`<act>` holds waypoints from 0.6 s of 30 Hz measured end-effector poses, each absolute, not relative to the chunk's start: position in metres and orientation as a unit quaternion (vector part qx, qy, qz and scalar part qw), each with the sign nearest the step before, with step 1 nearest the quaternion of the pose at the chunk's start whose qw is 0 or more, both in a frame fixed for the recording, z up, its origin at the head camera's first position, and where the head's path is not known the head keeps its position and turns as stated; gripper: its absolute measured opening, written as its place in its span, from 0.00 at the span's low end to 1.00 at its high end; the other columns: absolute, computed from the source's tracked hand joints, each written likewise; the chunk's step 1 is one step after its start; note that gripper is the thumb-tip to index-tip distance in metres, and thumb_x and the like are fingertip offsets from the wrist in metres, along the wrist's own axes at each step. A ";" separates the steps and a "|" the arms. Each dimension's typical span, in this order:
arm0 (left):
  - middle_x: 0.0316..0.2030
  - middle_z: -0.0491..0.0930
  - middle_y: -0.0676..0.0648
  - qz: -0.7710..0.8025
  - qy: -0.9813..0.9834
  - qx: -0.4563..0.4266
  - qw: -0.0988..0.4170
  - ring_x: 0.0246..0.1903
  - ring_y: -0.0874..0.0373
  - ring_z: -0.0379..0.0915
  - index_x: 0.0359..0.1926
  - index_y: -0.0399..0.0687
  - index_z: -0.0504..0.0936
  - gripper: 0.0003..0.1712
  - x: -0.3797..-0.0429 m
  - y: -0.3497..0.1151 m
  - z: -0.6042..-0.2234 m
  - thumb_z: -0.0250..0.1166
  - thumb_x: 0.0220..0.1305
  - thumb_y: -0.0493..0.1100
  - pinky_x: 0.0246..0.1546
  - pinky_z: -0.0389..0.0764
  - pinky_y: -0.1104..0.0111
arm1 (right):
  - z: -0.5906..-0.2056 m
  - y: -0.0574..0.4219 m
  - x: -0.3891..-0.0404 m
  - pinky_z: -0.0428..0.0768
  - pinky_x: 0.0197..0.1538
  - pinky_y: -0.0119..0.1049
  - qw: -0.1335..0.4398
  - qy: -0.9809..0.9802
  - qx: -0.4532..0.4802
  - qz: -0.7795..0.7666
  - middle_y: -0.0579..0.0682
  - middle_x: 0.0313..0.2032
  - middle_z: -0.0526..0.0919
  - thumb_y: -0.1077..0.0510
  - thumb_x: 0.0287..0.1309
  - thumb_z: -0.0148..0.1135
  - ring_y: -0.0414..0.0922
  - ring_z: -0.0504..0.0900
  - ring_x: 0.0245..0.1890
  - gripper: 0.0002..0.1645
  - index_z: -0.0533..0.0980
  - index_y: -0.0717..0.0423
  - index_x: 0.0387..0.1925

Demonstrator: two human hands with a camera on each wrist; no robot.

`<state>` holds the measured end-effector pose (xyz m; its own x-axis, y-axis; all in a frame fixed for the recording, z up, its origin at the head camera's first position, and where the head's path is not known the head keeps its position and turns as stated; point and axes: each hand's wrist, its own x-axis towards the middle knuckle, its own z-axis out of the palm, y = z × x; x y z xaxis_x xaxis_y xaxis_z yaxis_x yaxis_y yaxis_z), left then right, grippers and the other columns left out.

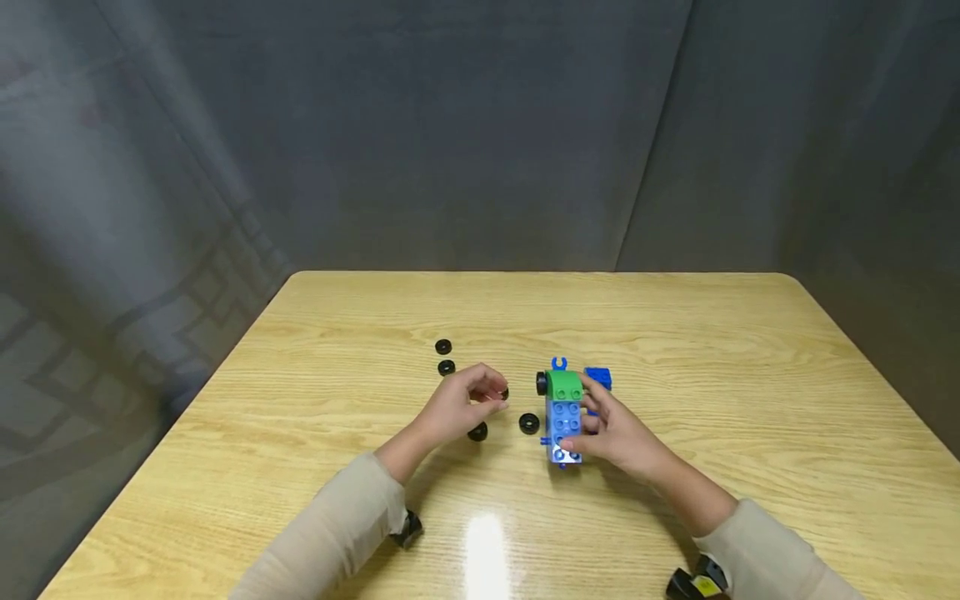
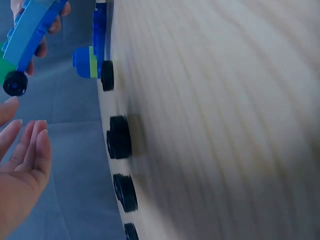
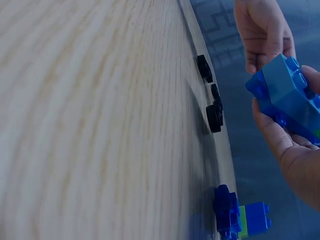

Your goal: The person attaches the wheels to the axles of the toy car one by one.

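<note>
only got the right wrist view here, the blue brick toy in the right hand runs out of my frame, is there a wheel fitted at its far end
Observer: Yes, the head view shows a black wheel on one side there, next to the green brick.
Operator: ok and is the other hand touching it, they overlap for me
Observer: No, from above the left hand is apart from the toy, with tabletop showing between them.
Operator: anything poking out past that far end
Observer: Yes, a small blue hook-shaped piece sticks out just beyond the green brick.
</note>
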<state>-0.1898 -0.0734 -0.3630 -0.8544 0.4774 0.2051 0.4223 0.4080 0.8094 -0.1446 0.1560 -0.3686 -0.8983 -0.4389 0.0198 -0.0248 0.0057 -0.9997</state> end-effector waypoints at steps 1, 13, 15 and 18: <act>0.35 0.76 0.42 0.470 0.840 0.270 0.033 0.34 0.57 0.72 0.38 0.36 0.74 0.13 -0.190 -0.075 -0.364 0.63 0.51 0.35 0.36 0.73 0.71 | -0.368 0.157 -0.144 0.75 0.43 0.39 0.153 0.693 -0.163 -0.685 0.73 0.57 0.52 0.70 0.41 0.64 0.61 0.68 0.49 0.58 0.33 0.63 0.63; 0.37 0.75 0.41 0.412 0.856 0.295 0.102 0.36 0.55 0.73 0.38 0.35 0.73 0.12 -0.188 -0.089 -0.371 0.62 0.50 0.32 0.34 0.74 0.73 | -0.367 0.164 -0.143 0.74 0.43 0.40 0.154 0.660 -0.175 -0.714 0.73 0.54 0.53 0.70 0.42 0.63 0.55 0.71 0.46 0.56 0.34 0.63 0.63; 0.37 0.75 0.42 0.403 0.859 0.299 0.108 0.37 0.53 0.72 0.38 0.35 0.73 0.13 -0.188 -0.090 -0.371 0.63 0.49 0.32 0.36 0.74 0.70 | -0.367 0.164 -0.144 0.75 0.43 0.39 0.146 0.659 -0.173 -0.717 0.73 0.53 0.55 0.70 0.42 0.63 0.53 0.73 0.45 0.56 0.35 0.63 0.63; 0.37 0.75 0.43 0.381 0.871 0.293 0.107 0.38 0.52 0.72 0.38 0.36 0.74 0.14 -0.187 -0.092 -0.371 0.64 0.48 0.33 0.39 0.73 0.65 | -0.367 0.164 -0.143 0.75 0.43 0.38 0.132 0.663 -0.163 -0.719 0.73 0.52 0.56 0.71 0.41 0.63 0.51 0.73 0.44 0.56 0.36 0.64 0.63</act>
<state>-0.1871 -0.0922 -0.3713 -0.8056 0.5913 0.0369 0.4285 0.5386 0.7255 -0.1432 0.1643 -0.3671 -0.9120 -0.4059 0.0596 -0.0265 -0.0868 -0.9959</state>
